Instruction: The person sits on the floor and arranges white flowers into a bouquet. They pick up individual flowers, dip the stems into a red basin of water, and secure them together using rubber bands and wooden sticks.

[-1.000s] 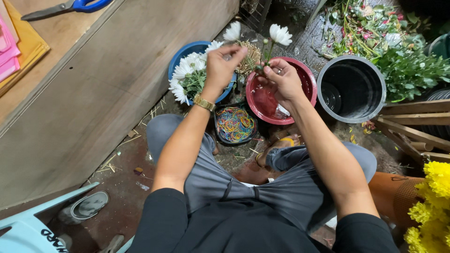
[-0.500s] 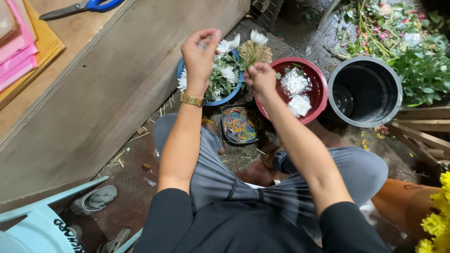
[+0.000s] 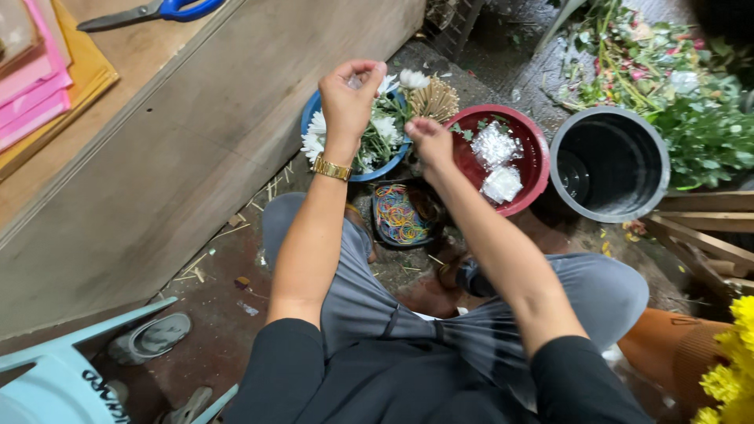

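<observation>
Blue basin (image 3: 314, 110): white chrysanthemums (image 3: 385, 129). Red basin (image 3: 534, 169): clear plastic wraps (image 3: 495, 145). Black bucket (image 3: 609, 161): contents unclear. Left hand (image 3: 349, 98) pinches white flower (image 3: 385, 81) above blue basin; stem axis hidden. Right hand (image 3: 430, 141) closed, contents indiscernible.

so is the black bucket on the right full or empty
Looks empty: the upright black bucket shows only dark bare inner wall and bottom.

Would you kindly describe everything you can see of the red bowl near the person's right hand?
The red bowl is round, looks like plastic and sits upright on the ground between the blue bowl of white flowers and the empty black bucket. It holds two crinkly clear-white bundles and some green scraps. The right hand hovers at its left rim.
</observation>
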